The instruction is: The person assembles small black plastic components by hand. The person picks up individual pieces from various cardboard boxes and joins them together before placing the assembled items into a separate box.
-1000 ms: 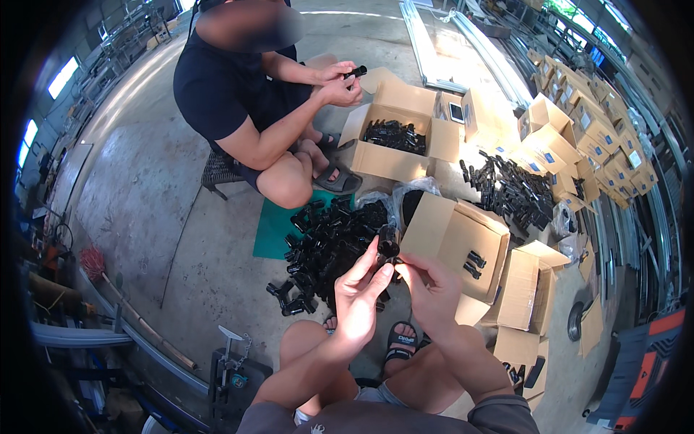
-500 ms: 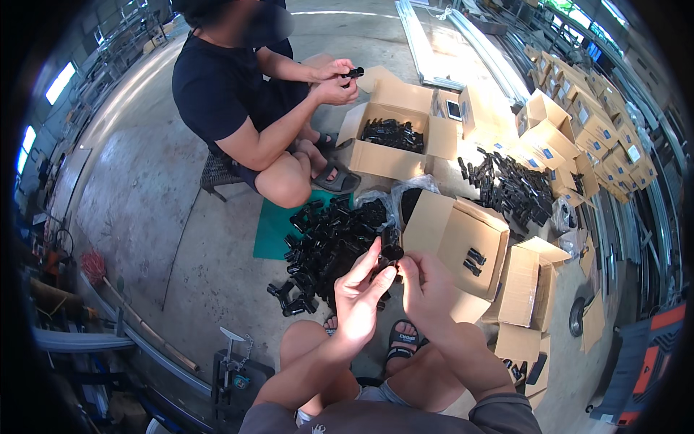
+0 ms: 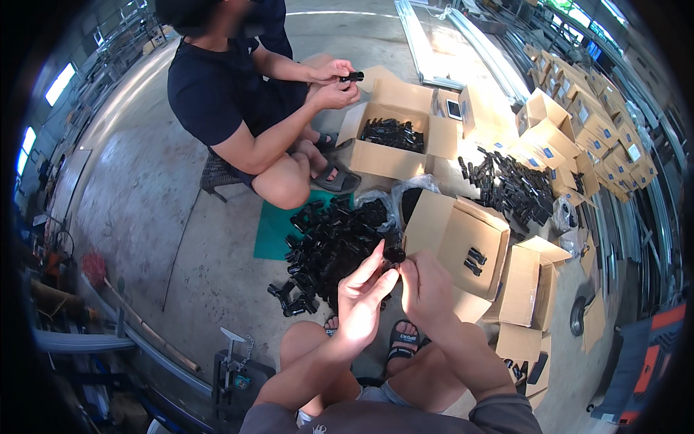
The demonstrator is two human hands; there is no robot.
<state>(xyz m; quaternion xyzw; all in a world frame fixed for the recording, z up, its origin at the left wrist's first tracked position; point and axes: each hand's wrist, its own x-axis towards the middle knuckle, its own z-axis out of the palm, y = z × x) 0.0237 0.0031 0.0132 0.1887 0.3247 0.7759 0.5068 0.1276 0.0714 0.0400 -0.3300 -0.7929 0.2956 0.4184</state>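
Note:
Above my knees, my left hand (image 3: 360, 295) is closed around a black tubular plastic part (image 3: 394, 254), its thumb and fingers pressing on the side. My right hand (image 3: 428, 291) pinches at the near end of the same part; whatever small piece may be between those fingertips is hidden. Just beyond my left hand lies a heap of black plastic fittings (image 3: 329, 242), some with branching ends. Right of my hands stands an open cardboard box (image 3: 441, 235) with a few black parts (image 3: 473, 262) in it.
Opposite, a seated co-worker (image 3: 217, 94) holds another black part (image 3: 352, 77) beside an open box (image 3: 390, 168) of black parts. A second pile (image 3: 513, 188) lies to the right, before stacked cartons (image 3: 596, 126). A smaller open carton (image 3: 520, 289) stands near my right knee.
The black part in my hands has tipped lower and turned slightly, while both hands stay almost in place. The co-worker's head and body have leaned a little left.

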